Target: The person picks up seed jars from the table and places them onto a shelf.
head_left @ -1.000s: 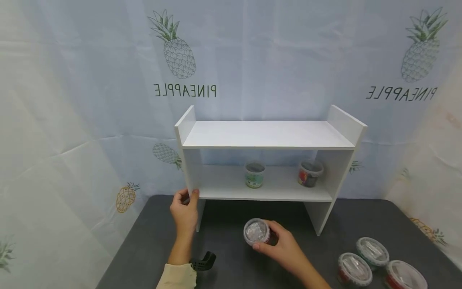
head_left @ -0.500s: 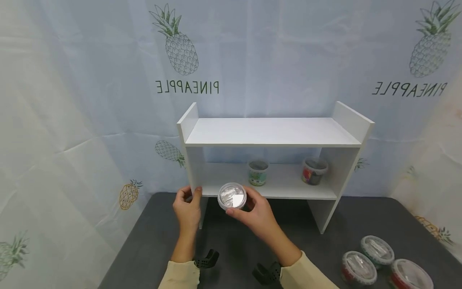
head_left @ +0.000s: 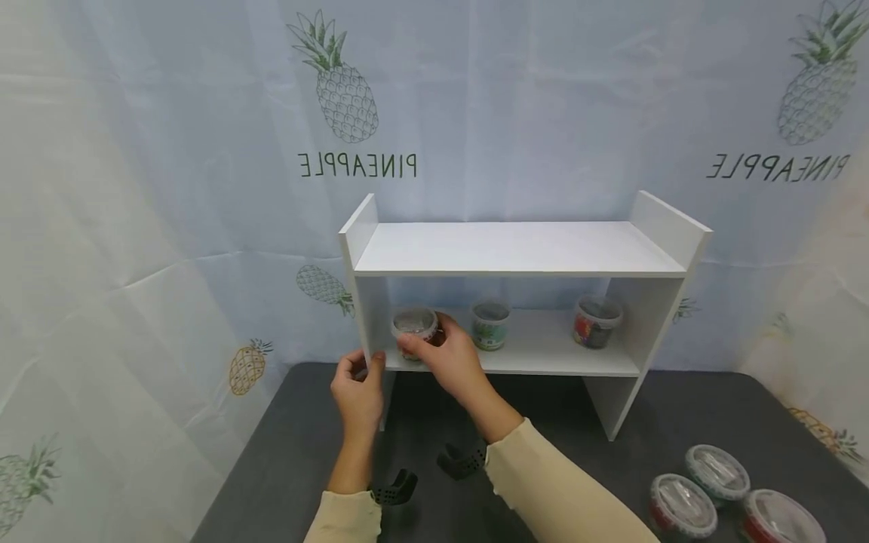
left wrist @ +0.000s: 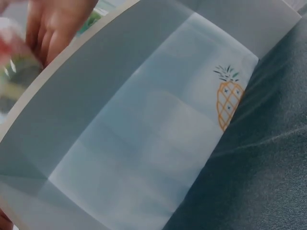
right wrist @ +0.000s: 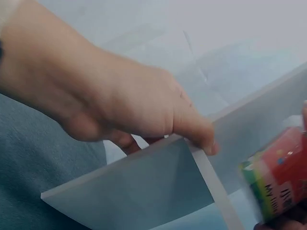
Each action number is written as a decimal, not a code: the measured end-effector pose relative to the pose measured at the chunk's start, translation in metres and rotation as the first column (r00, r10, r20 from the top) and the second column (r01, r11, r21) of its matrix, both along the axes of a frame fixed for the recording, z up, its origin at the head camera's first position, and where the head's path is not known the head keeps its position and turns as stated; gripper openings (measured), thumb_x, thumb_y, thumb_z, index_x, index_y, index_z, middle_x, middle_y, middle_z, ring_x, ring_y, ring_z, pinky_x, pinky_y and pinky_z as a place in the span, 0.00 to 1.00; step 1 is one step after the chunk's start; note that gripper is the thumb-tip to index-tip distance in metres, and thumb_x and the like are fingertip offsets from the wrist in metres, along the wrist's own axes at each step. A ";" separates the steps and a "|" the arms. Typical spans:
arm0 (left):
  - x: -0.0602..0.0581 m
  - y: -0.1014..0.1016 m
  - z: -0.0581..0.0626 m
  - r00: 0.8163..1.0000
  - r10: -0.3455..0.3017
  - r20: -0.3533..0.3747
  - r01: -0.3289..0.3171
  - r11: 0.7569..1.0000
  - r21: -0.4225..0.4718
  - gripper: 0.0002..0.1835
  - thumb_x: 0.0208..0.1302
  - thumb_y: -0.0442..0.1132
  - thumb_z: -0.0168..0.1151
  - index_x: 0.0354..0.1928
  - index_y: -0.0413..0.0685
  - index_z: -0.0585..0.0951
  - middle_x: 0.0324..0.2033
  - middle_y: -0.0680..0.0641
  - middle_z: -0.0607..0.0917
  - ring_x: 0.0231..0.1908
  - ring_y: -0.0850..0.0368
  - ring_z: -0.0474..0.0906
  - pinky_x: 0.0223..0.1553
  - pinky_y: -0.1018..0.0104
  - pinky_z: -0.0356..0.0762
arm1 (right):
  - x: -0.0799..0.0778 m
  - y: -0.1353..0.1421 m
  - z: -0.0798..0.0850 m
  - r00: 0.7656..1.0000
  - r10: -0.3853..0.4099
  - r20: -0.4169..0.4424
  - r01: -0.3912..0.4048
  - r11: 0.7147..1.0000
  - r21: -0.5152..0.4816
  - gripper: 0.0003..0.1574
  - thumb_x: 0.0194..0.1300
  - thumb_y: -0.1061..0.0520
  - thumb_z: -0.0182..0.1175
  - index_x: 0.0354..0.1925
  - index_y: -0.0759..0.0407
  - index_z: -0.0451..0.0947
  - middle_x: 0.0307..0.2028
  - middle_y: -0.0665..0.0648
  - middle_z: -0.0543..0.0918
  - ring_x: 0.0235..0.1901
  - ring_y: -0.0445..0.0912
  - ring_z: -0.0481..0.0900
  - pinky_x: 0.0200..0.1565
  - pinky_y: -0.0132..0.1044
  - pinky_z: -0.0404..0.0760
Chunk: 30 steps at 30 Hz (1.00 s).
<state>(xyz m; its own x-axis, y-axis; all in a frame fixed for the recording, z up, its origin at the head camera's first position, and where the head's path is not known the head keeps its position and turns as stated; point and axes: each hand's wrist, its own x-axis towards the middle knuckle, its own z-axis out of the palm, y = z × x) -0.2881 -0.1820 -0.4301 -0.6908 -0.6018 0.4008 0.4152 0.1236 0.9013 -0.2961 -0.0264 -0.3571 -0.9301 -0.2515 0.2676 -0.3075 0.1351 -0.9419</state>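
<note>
In the head view, my right hand (head_left: 455,362) grips a small clear-lidded plastic tub (head_left: 416,320) at the left end of the white shelf unit's (head_left: 519,249) lower board. Whether the tub's base touches the board cannot be told. Red, green and yellow printing shows on its label (right wrist: 278,175) in the right wrist view. My left hand (head_left: 360,396) grips the unit's left side panel (head_left: 371,320), thumb in front at the lower board's level. On that board, a green-labelled tub (head_left: 489,324) stands mid-left and a red-and-dark tub (head_left: 596,322) stands toward the right end.
Three more lidded tubs cluster at the front right of the dark table (head_left: 543,483): one green-rimmed (head_left: 717,471), one at the left (head_left: 683,505), and one red-sided (head_left: 784,519). A pineapple-print curtain (head_left: 529,113) hangs behind the unit.
My right hand has lifted the tub from over the table, moving it left and forward into the lower shelf bay. My left hand keeps its grip on the side panel.
</note>
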 end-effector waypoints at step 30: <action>0.004 0.001 0.002 1.000 -0.023 0.001 0.023 1.000 -0.008 0.13 0.63 0.33 0.67 0.46 0.30 0.80 0.39 0.35 0.83 0.31 0.60 0.81 0.33 0.76 0.77 | -0.019 -0.024 -0.002 0.989 -0.114 -0.096 0.128 0.979 0.159 0.67 0.55 0.28 0.66 0.78 0.53 0.47 0.72 0.57 0.64 0.67 0.53 0.68 0.59 0.53 0.75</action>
